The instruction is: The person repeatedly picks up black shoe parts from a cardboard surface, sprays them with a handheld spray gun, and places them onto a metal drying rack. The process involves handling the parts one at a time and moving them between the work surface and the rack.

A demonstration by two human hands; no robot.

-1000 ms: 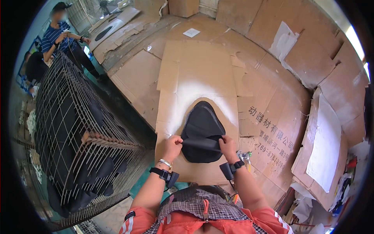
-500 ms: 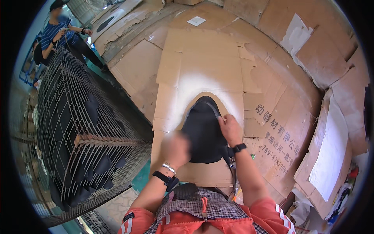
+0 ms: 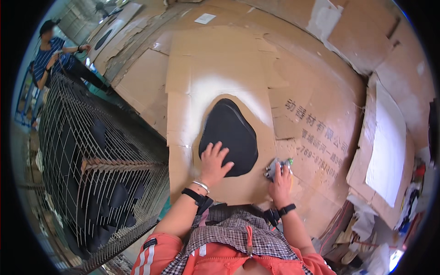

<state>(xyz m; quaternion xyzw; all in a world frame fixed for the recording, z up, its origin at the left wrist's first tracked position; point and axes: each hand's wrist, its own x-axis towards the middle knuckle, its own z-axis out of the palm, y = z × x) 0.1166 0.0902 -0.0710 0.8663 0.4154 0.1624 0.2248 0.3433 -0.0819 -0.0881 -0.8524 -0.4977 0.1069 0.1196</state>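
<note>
Orange sleeves and a checked apron fill the near edge of our view, and from there our two forearms reach out over a bench covered in sheets of brown cardboard [image 3: 215, 59]. Our left hand [image 3: 214, 161] lies open, fingers spread, palm flat on the near left part of a black pad [image 3: 229, 134], pressing it down. The pad is a rounded, teardrop-like shape, narrower at its far end, and it lies flat near the near edge of the bench, on a cardboard sheet with a pale white haze of spray around the pad's outline. Our right hand [image 3: 280, 176] is closed around a small spray gun [image 3: 275, 167], silver with a green tip, held just beside the pad's near right edge; we cannot tell whether the gun touches the cardboard. Both wrists carry black bands, and the left has a thin silver bangle too.

To the left of the bench stands a wire cage [image 3: 91, 156] with more black pads inside. Off the right edge of the bench lies a white sheet [image 3: 385, 137] on more cardboard. At the far left, beyond the cage, another person [image 3: 55, 55] in a striped blue top stands.
</note>
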